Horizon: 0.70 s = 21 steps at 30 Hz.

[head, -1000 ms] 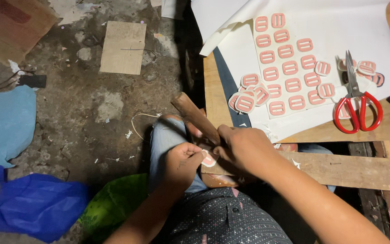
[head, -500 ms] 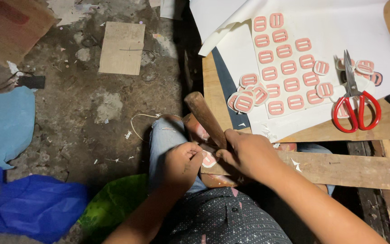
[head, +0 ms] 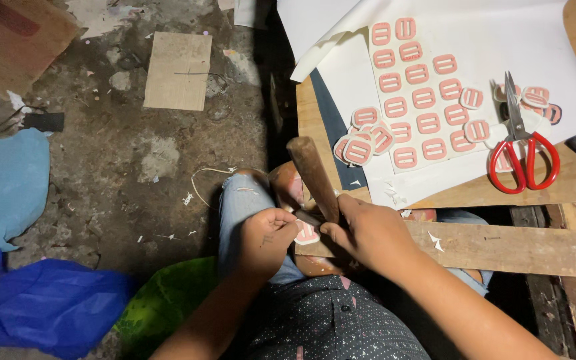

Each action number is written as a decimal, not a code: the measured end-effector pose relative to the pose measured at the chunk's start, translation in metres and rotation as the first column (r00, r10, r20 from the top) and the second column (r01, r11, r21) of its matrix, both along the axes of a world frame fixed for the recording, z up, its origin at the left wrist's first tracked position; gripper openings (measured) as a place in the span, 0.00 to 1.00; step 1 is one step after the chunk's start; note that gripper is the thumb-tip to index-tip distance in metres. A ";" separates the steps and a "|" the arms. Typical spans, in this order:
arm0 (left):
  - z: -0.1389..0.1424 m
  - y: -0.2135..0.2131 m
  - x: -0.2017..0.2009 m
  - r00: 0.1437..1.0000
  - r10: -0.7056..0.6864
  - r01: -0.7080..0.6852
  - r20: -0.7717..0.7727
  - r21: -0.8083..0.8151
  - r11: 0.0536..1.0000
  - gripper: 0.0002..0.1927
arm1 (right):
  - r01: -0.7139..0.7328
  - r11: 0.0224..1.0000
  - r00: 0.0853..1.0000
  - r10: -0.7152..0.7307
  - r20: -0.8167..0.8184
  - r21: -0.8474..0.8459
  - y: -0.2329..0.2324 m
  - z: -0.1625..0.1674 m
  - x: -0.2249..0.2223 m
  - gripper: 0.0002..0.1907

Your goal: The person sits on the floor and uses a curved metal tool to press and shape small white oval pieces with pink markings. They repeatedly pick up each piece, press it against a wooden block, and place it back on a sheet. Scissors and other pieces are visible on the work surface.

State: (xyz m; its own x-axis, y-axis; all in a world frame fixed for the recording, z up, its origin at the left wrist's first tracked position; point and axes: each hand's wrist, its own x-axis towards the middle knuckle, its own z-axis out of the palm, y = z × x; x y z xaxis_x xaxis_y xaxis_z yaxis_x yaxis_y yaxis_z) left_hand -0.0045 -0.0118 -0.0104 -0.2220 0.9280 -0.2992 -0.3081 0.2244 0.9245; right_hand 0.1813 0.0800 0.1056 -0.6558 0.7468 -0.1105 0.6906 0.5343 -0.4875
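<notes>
While your right hand (head: 368, 230) wraps its grip around the wooden handle (head: 313, 175) low down, near where it meets the work, your left hand (head: 268, 233) pinches the small pink slotted piece (head: 307, 233) at its edge, fingertips pressed together just beside the tool's lower end. Risk one: the working end sits touching or nearly touching those left fingertips; a slip sideways would land on them, since the piece is small and leaves little margin. Risk two: the piece rests over your knee and the end of the plank (head: 515, 248), not on the flat bench (head: 315, 127); an uneven support could let it tilt or skate. I cannot tell what the hidden tool tip looks like. Materials: handle is round, smooth, brown wood, thicker at the free end. The piece is flat, rounded-rectangular, pink with pale slots and a white border. Matching pieces (head: 421, 100) lie in rows on a white sheet (head: 501, 40), thin and flexible, curling at one corner; a loose heap overlaps near its lower left. Scissors (head: 521, 143), red loops, steel blades, lie shut on the sheet. Floor (head: 135, 153) is rough, stained concrete with scraps.
</notes>
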 end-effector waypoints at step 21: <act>-0.004 0.006 -0.010 0.987 -0.119 0.120 0.105 -0.011 0.993 0.07 | 0.035 0.999 0.993 -0.037 0.108 0.014 0.006 -0.004 -0.006 0.21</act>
